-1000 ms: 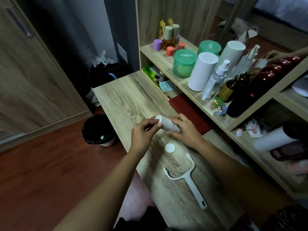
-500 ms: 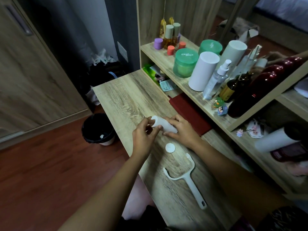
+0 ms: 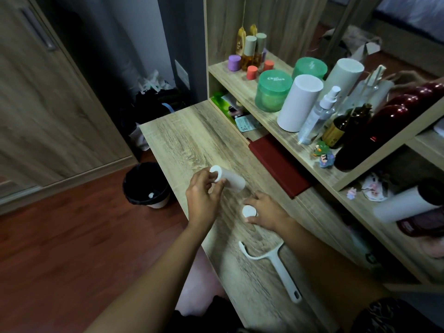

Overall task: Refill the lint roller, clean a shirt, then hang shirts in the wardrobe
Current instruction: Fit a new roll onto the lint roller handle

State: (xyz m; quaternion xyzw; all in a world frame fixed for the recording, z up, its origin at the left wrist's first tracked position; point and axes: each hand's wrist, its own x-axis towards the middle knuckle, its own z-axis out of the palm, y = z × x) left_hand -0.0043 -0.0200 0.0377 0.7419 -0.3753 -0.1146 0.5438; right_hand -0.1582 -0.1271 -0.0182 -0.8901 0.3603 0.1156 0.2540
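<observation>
My left hand grips a white lint roll near its capped end, holding it just above the wooden desk. Lower right of it, my right hand pinches a small white round cap that lies on the desk. The white lint roller handle, a forked frame with no roll on it, lies on the desk nearer to me. No shirt is in view.
A shelf unit on the right carries green jars, white cylinders, a spray bottle and dark red bottles. A dark red notebook lies by the shelf. A black bin stands on the floor left of the desk, beside the wardrobe door.
My right hand let go of the roll and dropped to the round cap on the desk. The left hand now holds the roll alone.
</observation>
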